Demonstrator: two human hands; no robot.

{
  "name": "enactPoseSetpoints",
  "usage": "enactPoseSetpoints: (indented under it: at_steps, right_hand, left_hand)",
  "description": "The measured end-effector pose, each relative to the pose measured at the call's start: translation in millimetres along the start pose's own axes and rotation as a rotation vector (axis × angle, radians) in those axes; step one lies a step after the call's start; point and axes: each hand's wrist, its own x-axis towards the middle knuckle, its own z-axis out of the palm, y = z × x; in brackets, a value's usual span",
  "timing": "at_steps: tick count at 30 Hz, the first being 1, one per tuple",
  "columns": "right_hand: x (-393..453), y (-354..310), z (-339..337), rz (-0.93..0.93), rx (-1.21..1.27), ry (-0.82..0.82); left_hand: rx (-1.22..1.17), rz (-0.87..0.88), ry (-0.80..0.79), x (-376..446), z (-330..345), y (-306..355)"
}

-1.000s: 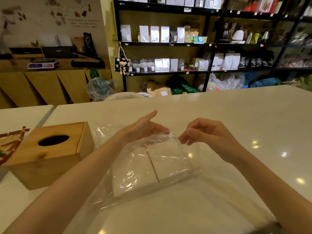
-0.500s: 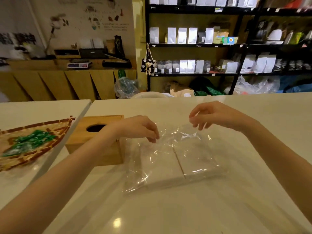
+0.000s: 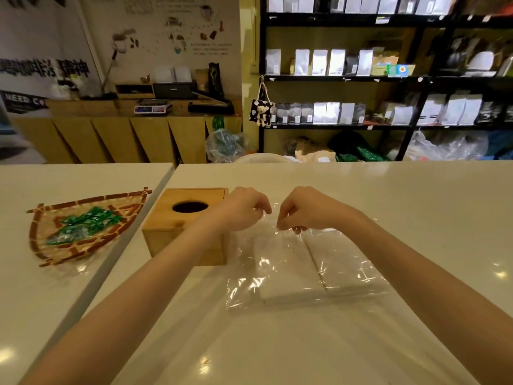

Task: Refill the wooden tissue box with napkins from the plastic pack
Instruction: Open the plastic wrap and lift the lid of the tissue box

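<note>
plastic pack [image 3: 302, 270] far edge pinched, both fingers [image 3: 283, 222]

Both hands have closed in: left hand [image 3: 244, 209] and right hand [image 3: 302, 209] now pinch the plastic pack [image 3: 305, 262] at its far edge, beside the wooden tissue box [image 3: 186, 226].

Shop interior, likely coffee or tea: black shelving [image 3: 344, 79] stocked with rows of white pouches [image 3: 319, 62], weighing scale [image 3: 152, 108] on wooden back counter [image 3: 83, 129], white service counter [image 3: 361, 190]
</note>
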Motion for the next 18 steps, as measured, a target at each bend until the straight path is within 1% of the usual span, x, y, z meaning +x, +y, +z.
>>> enactPoseSetpoints:
  at_steps: [4,7,10,15,18]
  right_hand:
    - [-16.2,7.3,-9.5,-0.028,0.065,0.075]
    - [-25.5,13.9,-14.2,-0.030,0.104,0.119]
    - [-32.1,18.7,-14.8,-0.032,0.142,0.162]
    - [-41.2,19.4,-12.3,-0.046,0.193,0.232]
    - [-48.8,16.0,-13.1,-0.069,0.221,0.262]
  left_hand:
    - [0.114,-0.083,-0.037,15.5,2.8,-12.7]
    - [0.189,-0.162,-0.006,26.0,-0.5,-14.8]
    - [0.039,-0.260,0.048,33.7,-10.8,-15.9]
    - [-0.294,-0.240,0.052,40.5,-20.2,-19.1]
    - [-0.358,-0.235,0.091,42.3,-18.5,-19.7]
